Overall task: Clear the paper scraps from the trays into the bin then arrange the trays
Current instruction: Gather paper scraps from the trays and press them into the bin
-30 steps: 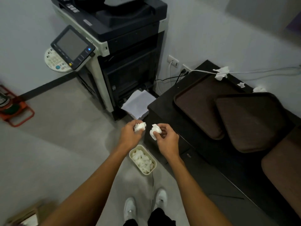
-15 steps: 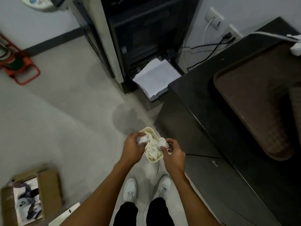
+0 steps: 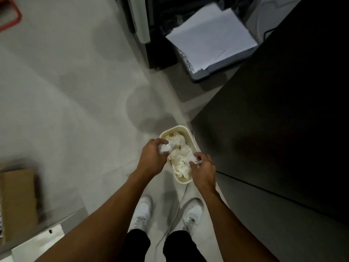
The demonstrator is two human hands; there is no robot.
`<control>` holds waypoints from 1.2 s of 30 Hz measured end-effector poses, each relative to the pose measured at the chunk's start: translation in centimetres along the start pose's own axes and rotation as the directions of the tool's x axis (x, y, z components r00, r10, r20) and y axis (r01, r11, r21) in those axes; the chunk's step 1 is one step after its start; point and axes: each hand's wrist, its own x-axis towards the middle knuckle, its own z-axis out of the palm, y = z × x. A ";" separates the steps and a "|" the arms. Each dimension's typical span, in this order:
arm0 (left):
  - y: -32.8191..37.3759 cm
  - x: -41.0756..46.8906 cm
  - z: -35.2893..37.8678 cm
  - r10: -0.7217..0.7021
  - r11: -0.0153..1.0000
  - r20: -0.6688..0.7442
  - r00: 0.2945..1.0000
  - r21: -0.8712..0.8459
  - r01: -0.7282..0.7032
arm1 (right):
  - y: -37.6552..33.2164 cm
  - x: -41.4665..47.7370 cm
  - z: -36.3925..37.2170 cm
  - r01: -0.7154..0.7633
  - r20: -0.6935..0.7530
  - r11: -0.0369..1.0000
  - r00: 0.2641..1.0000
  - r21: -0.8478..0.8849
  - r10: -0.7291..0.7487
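Scraps (image 3: 166,148) peek from left hand (image 3: 151,157) and right hand (image 3: 203,171).

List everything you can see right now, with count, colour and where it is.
bin: one, cream, on floor beside the cabinet
paper scraps: pile, white, inside the bin
cabinet: one, black, at right
paper sheets: stack, white, on grey tray, top
cardboard box: one, brown, far left
red frame: one, top left corner
shoes: two, white, bottom centre
left hand: one, grips left scrap, white, over the bin
right hand: one, grips right scrap, white, over the bin
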 end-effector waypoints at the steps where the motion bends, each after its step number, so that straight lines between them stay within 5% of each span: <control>1: -0.8 0.6 0.6 0.005 1.000 -0.001 1.000 0.001 -0.005 | 0.7 0.8 1.2 0.003 -0.004 0.999 1.000 -0.035 -0.004; 15: -6.8 4.0 4.5 0.230 0.955 -0.050 0.972 0.206 -0.215 | 5.4 6.2 11.6 0.066 0.176 0.951 0.984 -0.303 -0.012; 22: -4.8 4.0 6.3 0.272 0.912 0.039 0.962 0.309 -0.270 | 6.4 2.4 5.8 0.242 -0.096 0.950 0.960 -0.198 -0.264; 25: -4.3 4.9 7.4 0.320 0.845 0.104 0.942 0.419 -0.334 | 7.2 1.2 4.3 0.228 -0.172 0.951 0.949 -0.211 -0.266; 36: -4.6 8.3 11.4 0.179 0.485 0.290 0.940 0.805 -0.341 | 9.1 1.9 4.2 0.130 0.003 0.968 0.991 -0.215 -0.132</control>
